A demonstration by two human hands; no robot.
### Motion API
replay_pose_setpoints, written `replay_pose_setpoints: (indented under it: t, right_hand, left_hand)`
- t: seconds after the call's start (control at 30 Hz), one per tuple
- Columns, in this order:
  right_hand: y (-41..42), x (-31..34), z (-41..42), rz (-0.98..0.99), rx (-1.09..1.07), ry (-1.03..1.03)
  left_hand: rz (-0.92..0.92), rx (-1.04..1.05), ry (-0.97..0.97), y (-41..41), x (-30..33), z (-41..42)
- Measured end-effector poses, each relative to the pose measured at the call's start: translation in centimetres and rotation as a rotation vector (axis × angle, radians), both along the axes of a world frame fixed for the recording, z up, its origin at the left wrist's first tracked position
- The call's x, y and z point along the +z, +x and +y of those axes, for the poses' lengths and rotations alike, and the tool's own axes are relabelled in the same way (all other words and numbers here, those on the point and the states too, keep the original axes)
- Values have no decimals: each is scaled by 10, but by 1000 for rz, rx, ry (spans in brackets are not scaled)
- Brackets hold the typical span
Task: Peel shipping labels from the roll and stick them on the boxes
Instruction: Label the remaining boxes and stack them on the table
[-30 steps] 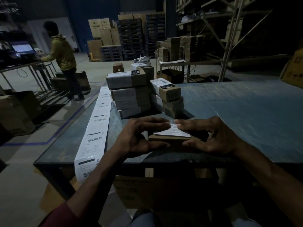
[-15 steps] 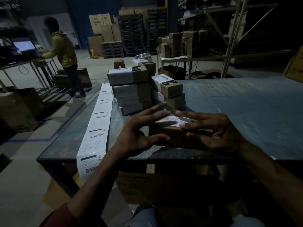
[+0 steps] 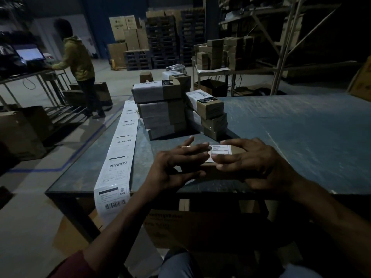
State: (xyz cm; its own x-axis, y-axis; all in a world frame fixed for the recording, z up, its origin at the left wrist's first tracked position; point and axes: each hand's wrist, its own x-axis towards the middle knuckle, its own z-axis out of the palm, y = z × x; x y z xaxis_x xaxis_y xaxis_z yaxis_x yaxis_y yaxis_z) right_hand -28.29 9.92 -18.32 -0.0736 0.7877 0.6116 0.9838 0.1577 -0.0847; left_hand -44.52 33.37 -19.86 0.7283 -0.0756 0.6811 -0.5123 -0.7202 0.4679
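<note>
The broad grey-blue metal bench fills the dim room, with two stacks of taped brown cardboard boxes standing at its middle. A long white strip of barcoded shipping labels runs along the bench's left side and droops over the near edge. Near that edge sits a small brown cardboard box with a white label on top. The left hand has its fingers spread loose, tips on the label; the right hand presses straight fingers down on it, each grip slack
</note>
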Motion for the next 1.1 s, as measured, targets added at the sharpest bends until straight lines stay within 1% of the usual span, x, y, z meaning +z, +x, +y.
replay_pose_setpoints:
  t: [0.1,0.2,0.23,0.3,0.37,0.5,0.57,0.6,0.63,0.7,0.73,0.8,0.87,0.9,0.93,1.0,1.07,1.1]
  right_hand:
    - [-9,-1,3,75,9,71]
    - [-12,4,2,182,-41,89]
    - [-12,5,2,156,-46,63]
    - [-10,1,5,20,-49,27]
    - [-7,-6,6,-56,-25,46]
    - [-7,-13,7,-102,31,153]
    - [-9,-13,8,-114,54,218]
    - [-10,-13,9,-128,67,245]
    - [-10,-13,10,-163,81,264]
    - [-9,-16,8,-275,107,264]
    - [-10,-17,7,-336,115,260]
    - [-12,-19,7,-433,124,269]
    - [-13,-22,8,-486,139,275]
    - [-14,-24,8,-507,150,274]
    - [-15,-25,8,-523,159,272]
    - [-19,-22,6,-500,153,255]
    - [-15,-20,5,-401,92,273]
    - [-14,-18,5,-317,30,286]
  left_hand:
    - [9,-2,-84,-2,-7,3]
    - [40,-8,-92,-5,-13,8]
    - [49,-7,-81,-5,-16,10]
    - [54,-3,-69,-5,-22,13]
    - [35,5,-74,-4,-29,15]
    - [-56,31,-34,-3,-35,15]
    - [-80,40,-52,-4,-35,13]
    - [-70,37,-109,-5,-36,12]
    - [-41,31,-216,-6,-36,9]
    - [77,54,-500,-10,-30,5]
    - [159,113,-628,-12,-23,2]
    - [417,231,-849,-11,-9,1]
    - [679,206,-1003,-8,1,2]
    - [753,166,-1039,-7,5,3]
    - [770,135,-1066,-6,7,3]
    - [707,98,-1140,-4,10,1]
    - [602,82,-1209,-3,10,-3]
    - [542,91,-1199,-3,8,-4]
